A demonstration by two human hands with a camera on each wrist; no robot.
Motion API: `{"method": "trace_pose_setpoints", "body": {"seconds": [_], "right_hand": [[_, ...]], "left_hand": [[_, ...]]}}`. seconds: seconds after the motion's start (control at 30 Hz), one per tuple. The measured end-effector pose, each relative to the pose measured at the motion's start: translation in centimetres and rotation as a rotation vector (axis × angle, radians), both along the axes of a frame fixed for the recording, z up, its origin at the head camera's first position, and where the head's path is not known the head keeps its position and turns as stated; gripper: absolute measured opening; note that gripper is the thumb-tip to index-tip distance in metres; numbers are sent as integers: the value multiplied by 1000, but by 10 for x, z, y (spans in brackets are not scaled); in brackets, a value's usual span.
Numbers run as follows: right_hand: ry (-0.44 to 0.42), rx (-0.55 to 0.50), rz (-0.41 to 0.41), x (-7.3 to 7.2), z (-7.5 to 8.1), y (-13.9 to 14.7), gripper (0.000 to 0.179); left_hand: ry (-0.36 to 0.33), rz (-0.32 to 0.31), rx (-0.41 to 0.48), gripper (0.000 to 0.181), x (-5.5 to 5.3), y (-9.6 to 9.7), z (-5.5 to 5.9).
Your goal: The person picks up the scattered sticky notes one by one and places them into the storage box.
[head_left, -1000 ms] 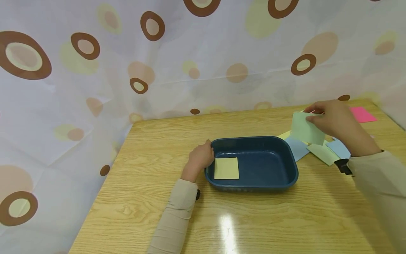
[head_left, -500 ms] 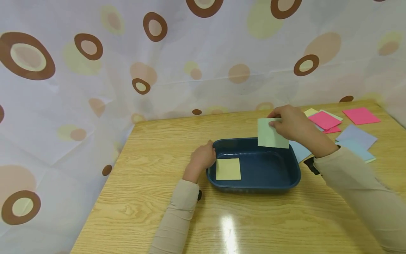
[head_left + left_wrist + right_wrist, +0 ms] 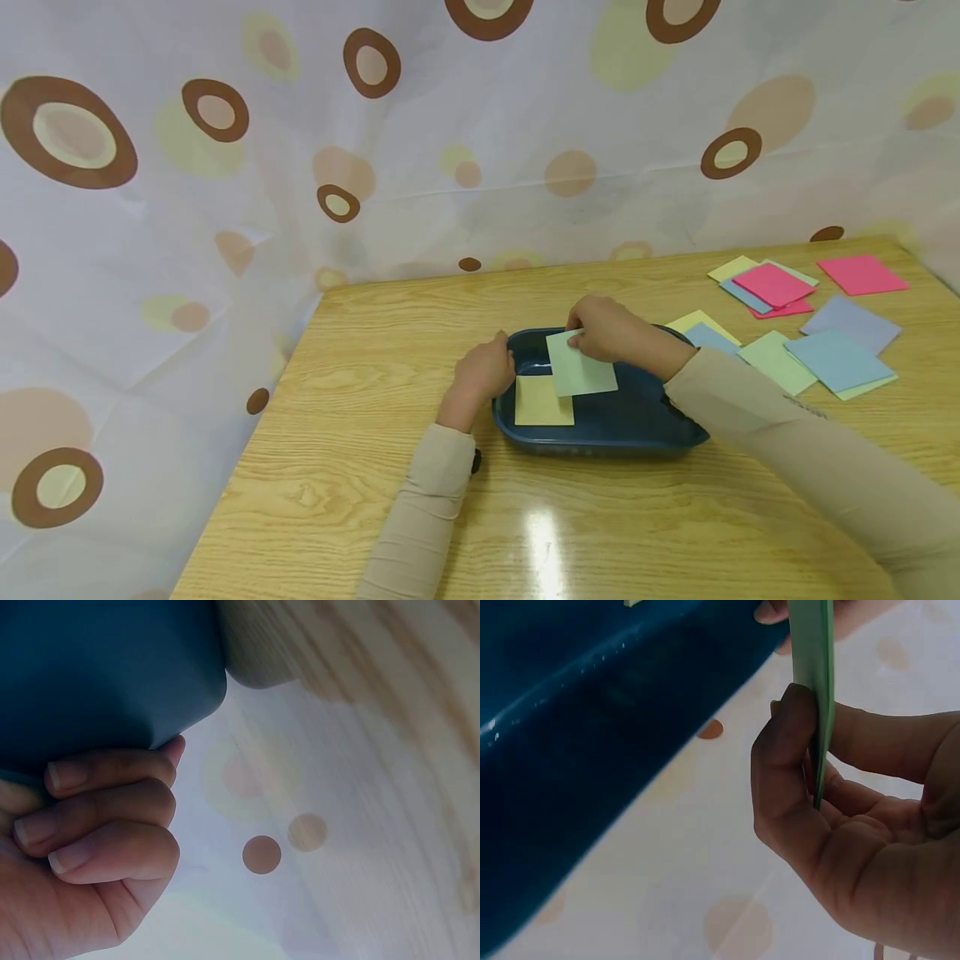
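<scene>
A dark blue plastic tray (image 3: 600, 439) stands on the wooden table. At its left end my left hand (image 3: 485, 367) grips the rim; in the left wrist view its curled fingers (image 3: 120, 795) lie against the tray's outer wall. My right hand (image 3: 606, 327) pinches a light green sticky note pad (image 3: 581, 368) between thumb and fingers, above the inside of the tray. Edge-on in the right wrist view, the green pad (image 3: 814, 667) looks thin and layered. Inside the tray at the left lies a yellow sticky note pad (image 3: 538, 406), its upper right corner covered by the green one.
Right of the tray, several more sticky note pads lie scattered: pink (image 3: 862, 275), blue (image 3: 840, 358), lilac (image 3: 853, 322), green (image 3: 777, 362) and yellow (image 3: 735, 267). My right forearm (image 3: 780, 433) crosses the tray's right end. A patterned cloth (image 3: 525, 225) hangs behind the table.
My right hand has carried the green sticky note pad leftward from the scattered pads to over the tray. My left hand has stayed at the tray's left rim.
</scene>
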State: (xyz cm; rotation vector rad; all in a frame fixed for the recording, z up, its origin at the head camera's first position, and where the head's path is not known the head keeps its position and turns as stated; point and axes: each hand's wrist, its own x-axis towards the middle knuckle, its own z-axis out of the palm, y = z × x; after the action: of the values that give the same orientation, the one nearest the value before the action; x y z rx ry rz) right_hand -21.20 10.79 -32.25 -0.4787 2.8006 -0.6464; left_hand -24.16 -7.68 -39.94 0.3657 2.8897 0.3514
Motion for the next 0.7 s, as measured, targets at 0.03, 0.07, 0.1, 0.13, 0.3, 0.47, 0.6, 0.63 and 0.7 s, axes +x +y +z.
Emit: {"method": "trace_pose_setpoints", "body": {"seconds": [0.03,0.07,0.1,0.13,0.3,0.47,0.6,0.63,0.7], "right_hand": [[-11,5,2,-1,-2,-2,26],[-23,11,4,-3,-4,-5,26],[-35,16,8,-5,-6,-7,25],[-43,22,12,-7,-8,-9,24],[-98,60,31,-16,-22,-20,21],[-185,76,16,-25,-33,-31,21],[-262,54,-34,-30,-40,-37,21],[-276,45,-45,-30,-41,-38,21],[-300,28,-66,-32,-44,-40,21]], "left_hand": [[1,0,0,43,0,0,0],[0,-1,1,43,0,0,-1],[-1,-2,3,44,-1,0,-1],[-2,-2,3,44,-1,0,-1],[0,-6,-3,44,-2,-2,-2],[-4,-9,-3,44,-2,-3,-1],[-5,-4,-3,43,-2,-3,0],[-3,-5,-3,42,-2,-3,1],[0,-9,-6,42,-1,-3,1]]}}
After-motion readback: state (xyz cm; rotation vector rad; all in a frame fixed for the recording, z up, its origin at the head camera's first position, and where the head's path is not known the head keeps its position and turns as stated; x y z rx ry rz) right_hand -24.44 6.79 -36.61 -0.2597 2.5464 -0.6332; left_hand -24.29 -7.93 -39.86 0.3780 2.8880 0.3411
